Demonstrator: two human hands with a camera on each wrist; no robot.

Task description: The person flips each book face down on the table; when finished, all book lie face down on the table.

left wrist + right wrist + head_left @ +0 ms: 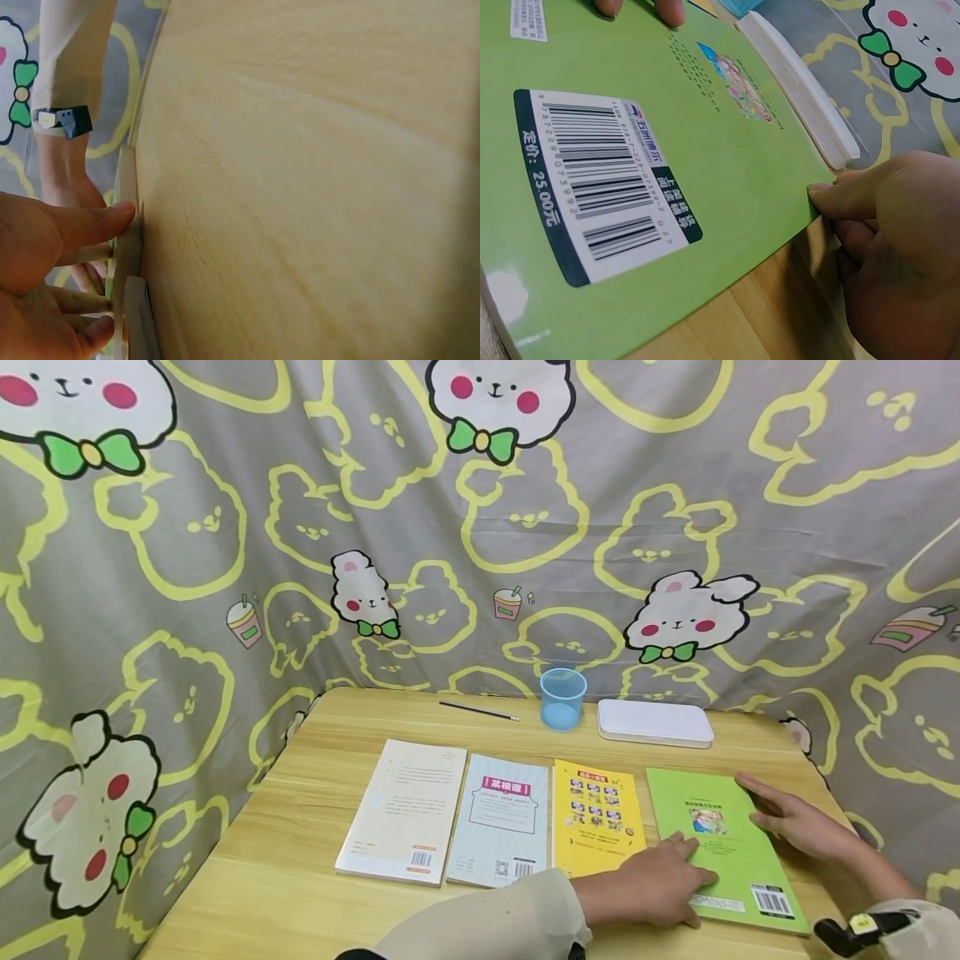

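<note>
A green book [723,860] lies with its barcode side up at the right end of a row of books. My left hand [656,881] holds its left side near the lower corner. In the left wrist view that hand's thumb [97,223] presses the book's edge while other fingertips reach over the cover. At the upper right corner my right hand [806,827] grips the edge. The right wrist view shows a fingertip on the green cover's rim, with more fingers [859,240] curled below it. Left of it lies a yellow book [592,818], partly behind my left hand.
A pale blue book [502,818] and a cream book [405,810] continue the row leftward. Behind stand a blue cup [562,702] and a white case [655,723], with a pencil [480,711] lying nearby. Patterned cloth [420,527] hangs around the wooden table [300,827].
</note>
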